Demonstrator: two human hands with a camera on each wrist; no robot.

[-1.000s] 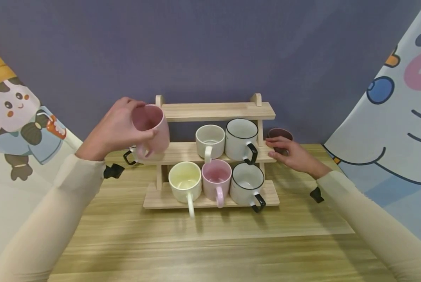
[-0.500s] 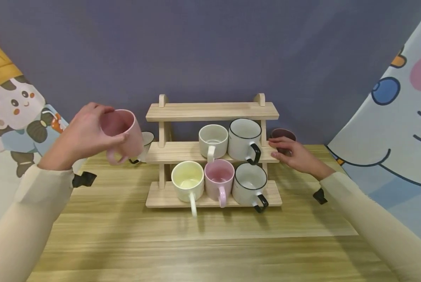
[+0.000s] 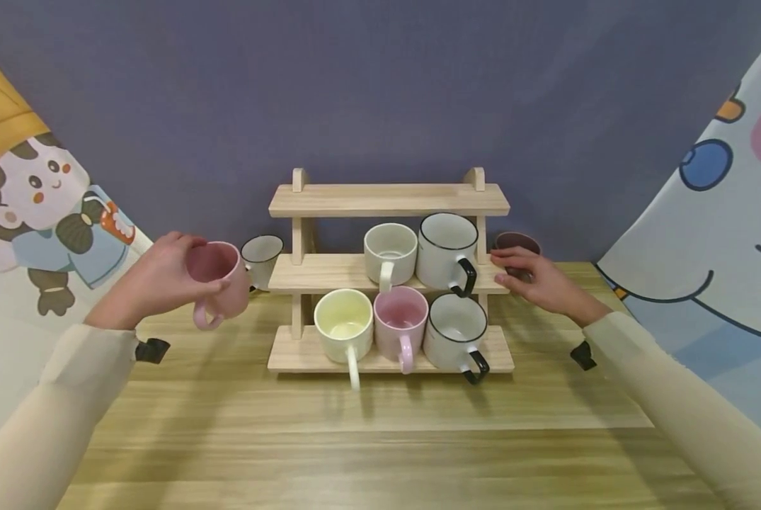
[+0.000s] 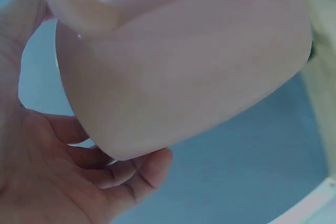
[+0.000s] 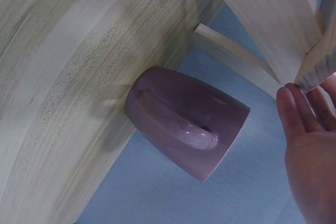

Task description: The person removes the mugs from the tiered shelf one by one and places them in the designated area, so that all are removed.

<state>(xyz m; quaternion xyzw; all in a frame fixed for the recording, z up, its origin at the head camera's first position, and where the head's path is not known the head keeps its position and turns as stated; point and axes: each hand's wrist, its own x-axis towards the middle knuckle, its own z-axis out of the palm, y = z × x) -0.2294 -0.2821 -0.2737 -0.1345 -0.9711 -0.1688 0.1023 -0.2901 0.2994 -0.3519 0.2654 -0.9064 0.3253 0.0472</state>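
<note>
Left hand (image 3: 156,282) grips the pink mug (image 3: 235,290), left of the rack (image 3: 389,200) — a sideways drift could knock the white mug (image 3: 264,273) close by. Right hand (image 3: 538,282) touches the rack's side (pinching or not, cannot tell). Right-wrist view shows the handle (image 5: 176,124) of the mauve mug (image 5: 215,103); head view hides it.

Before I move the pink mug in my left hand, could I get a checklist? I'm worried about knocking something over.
1. Left hand has hold of the pink mug: ok, gripped off the table.
2. Pink mug empty: cannot tell, its inside bottom is hidden.
3. Gap to the black-rimmed white mug left of the rack: cannot tell.
4. Right hand pinching the rack: cannot tell, only fingertips at the middle shelf's end show.
5. Purple mug right of the rack upright: ok.
6. Yellow mug's handle within the bottom shelf: not ok, it juts past the front.
</note>
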